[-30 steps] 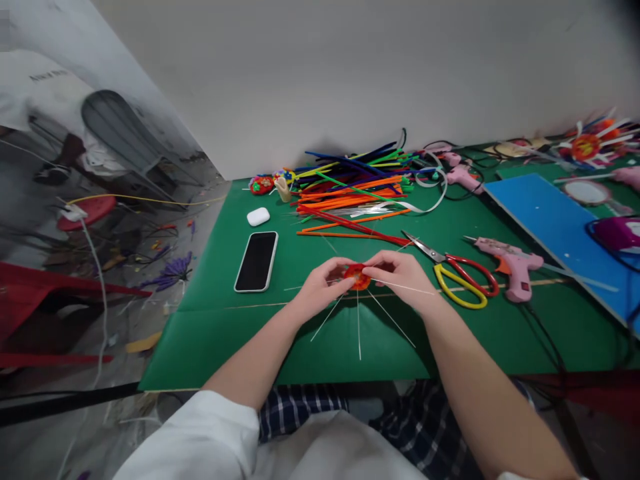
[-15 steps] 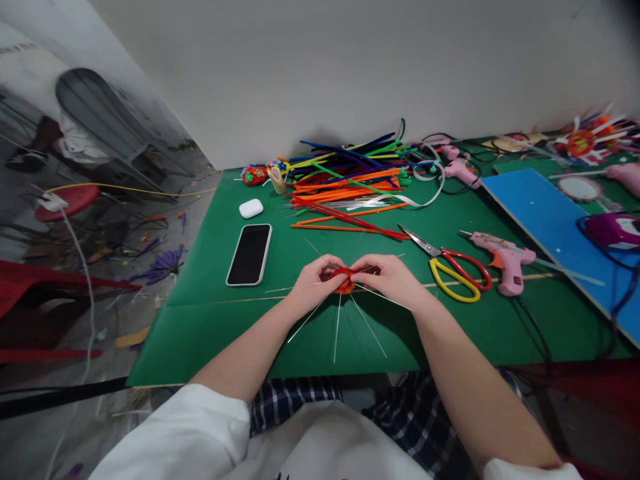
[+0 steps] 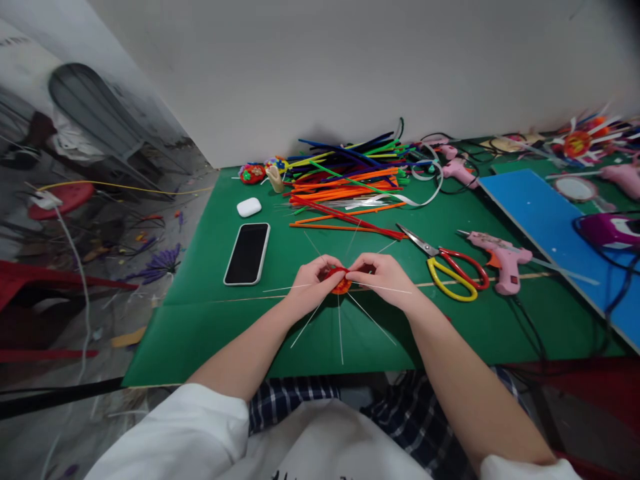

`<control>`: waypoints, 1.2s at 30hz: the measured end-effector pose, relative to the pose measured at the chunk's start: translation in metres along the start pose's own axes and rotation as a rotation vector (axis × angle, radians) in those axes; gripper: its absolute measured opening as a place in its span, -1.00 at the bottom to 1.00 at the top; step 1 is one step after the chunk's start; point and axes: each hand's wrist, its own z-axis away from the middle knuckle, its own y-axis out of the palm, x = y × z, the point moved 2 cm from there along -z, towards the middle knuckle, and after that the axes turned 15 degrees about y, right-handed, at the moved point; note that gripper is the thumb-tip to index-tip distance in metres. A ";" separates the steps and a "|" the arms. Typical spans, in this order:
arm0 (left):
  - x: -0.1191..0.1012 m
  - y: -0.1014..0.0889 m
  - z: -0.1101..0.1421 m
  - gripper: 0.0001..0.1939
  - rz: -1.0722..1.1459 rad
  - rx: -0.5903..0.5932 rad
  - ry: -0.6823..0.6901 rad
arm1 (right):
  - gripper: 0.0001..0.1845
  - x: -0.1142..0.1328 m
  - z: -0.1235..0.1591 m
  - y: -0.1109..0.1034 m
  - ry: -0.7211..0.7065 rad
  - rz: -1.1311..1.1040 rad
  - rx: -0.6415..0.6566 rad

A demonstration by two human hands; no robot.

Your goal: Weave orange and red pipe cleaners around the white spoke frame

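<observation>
My left hand and my right hand meet over the green table mat, both pinched on a small red and orange woven disc. Several thin white spokes fan out from the disc toward me and to the sides. The disc is mostly hidden by my fingers. A pile of coloured pipe cleaners lies just behind my hands.
A phone and a white earbud case lie to the left. Red and yellow scissors and a pink glue gun lie to the right, beside a blue board. More glue guns and finished craft pieces stand at the back right.
My hands have stayed pinched on the disc and turned it slightly, so the white spokes point a little differently. The head view has shifted to the right and down.
</observation>
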 end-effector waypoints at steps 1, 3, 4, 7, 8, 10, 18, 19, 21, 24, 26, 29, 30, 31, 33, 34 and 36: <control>0.001 -0.001 0.000 -0.79 -0.003 -0.004 0.002 | -0.83 -0.001 0.000 0.000 0.010 -0.015 0.014; 0.002 -0.001 -0.001 -0.79 0.003 -0.010 0.000 | -0.83 -0.002 -0.001 0.000 0.024 -0.032 0.039; 0.003 -0.002 -0.002 -0.78 0.013 -0.009 -0.008 | -0.83 -0.003 -0.001 0.000 0.025 -0.030 0.043; 0.002 -0.001 -0.002 -0.77 0.048 0.014 -0.052 | -0.82 -0.003 -0.001 -0.002 -0.003 0.016 0.010; 0.001 -0.001 -0.002 -0.77 0.056 0.026 -0.061 | -0.82 -0.003 -0.001 -0.002 -0.016 0.035 -0.004; -0.001 0.000 -0.002 -0.76 0.063 0.046 -0.067 | -0.81 -0.002 0.000 -0.003 -0.038 0.065 -0.023; -0.002 -0.003 -0.005 -0.78 0.022 -0.090 -0.073 | -0.87 0.001 -0.001 -0.010 -0.162 0.112 -0.261; -0.001 -0.005 -0.006 -0.78 0.029 -0.143 -0.058 | -0.87 0.002 0.001 -0.014 -0.200 0.085 -0.371; 0.002 -0.009 -0.008 -0.77 0.076 -0.249 -0.035 | -0.84 0.005 0.006 -0.019 -0.227 -0.003 -0.528; 0.005 -0.014 -0.009 -0.72 0.178 -0.375 -0.030 | -0.77 0.005 0.008 -0.017 -0.104 -0.108 -0.372; 0.005 -0.016 -0.009 -0.71 0.226 -0.425 -0.029 | -0.74 0.003 0.006 -0.009 -0.011 -0.102 -0.128; 0.004 -0.013 -0.008 -0.71 0.279 -0.408 -0.035 | -0.73 -0.002 0.001 0.003 0.063 -0.059 0.031; 0.004 -0.012 -0.007 -0.72 0.291 -0.389 -0.040 | -0.72 -0.004 -0.001 0.005 0.086 -0.064 0.021; 0.004 -0.010 -0.006 -0.72 0.300 -0.367 -0.046 | -0.70 -0.006 -0.002 0.007 0.106 -0.082 -0.007; 0.004 -0.006 -0.005 -0.74 0.310 -0.323 -0.058 | -0.67 -0.007 -0.004 0.008 0.115 -0.137 -0.078; 0.004 -0.005 -0.004 -0.74 0.311 -0.302 -0.064 | -0.67 -0.006 -0.004 0.008 0.099 -0.162 -0.109; 0.004 -0.003 -0.003 -0.74 0.303 -0.272 -0.075 | -0.71 -0.004 -0.003 0.007 0.047 -0.195 -0.155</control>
